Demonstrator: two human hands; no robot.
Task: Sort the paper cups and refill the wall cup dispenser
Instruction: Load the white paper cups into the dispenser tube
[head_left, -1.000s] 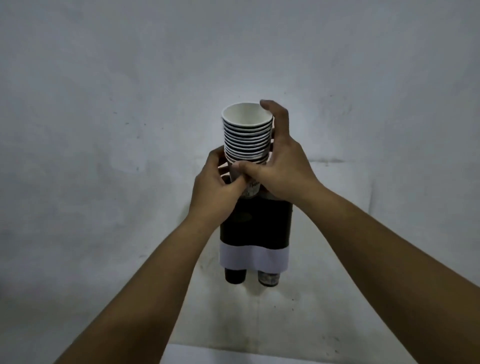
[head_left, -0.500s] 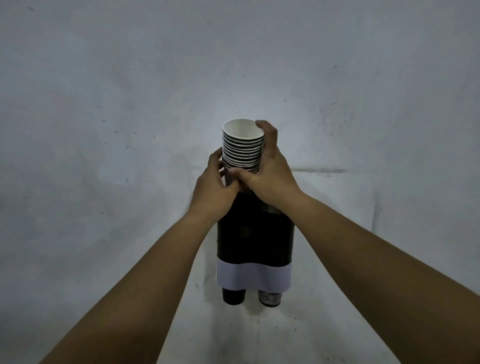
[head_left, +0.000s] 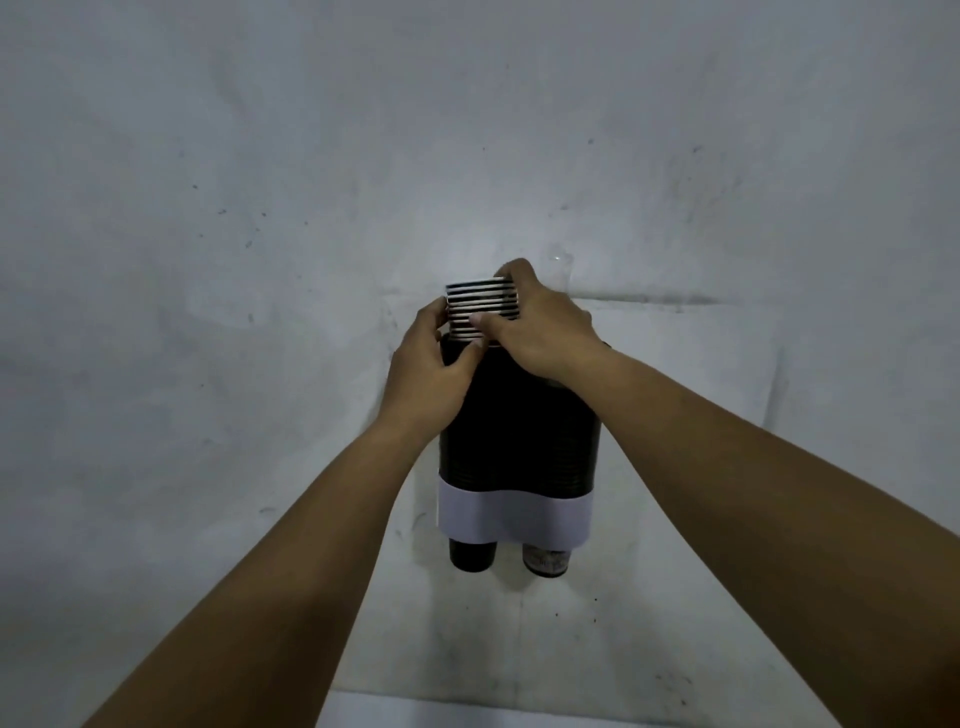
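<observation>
Dispenser (head_left: 519, 441): a dark, upright wall-mounted holder at the centre of the frame, with a white band (head_left: 514, 519) wrapped round its lower part.
Dispenser contents, top: a stack of paper cups (head_left: 480, 306) stands in the left side of its top opening, white rims showing as stripes; only the upper rims rise above the holder's edge.
Dispenser contents, bottom: two cup bases poke out below the white band, a plain dark cup (head_left: 471, 555) at the left and a printed cup (head_left: 544, 560) at the right, side by side and just apart.
Left hand (head_left: 428, 379): against the left side of the stack and the holder's top edge, fingers curled onto the lower rims, thumb pressed at the front.
Right hand (head_left: 540, 327): wrapped over the right side and top of the stack, fingers clamped on the cups, thumb across the front rims.
Wall (head_left: 260, 208): pale grey, scuffed and speckled, filling the frame behind everything.
Bottom edge: a strip of pale surface (head_left: 519, 712) shows low in the middle; what it is I cannot tell.
</observation>
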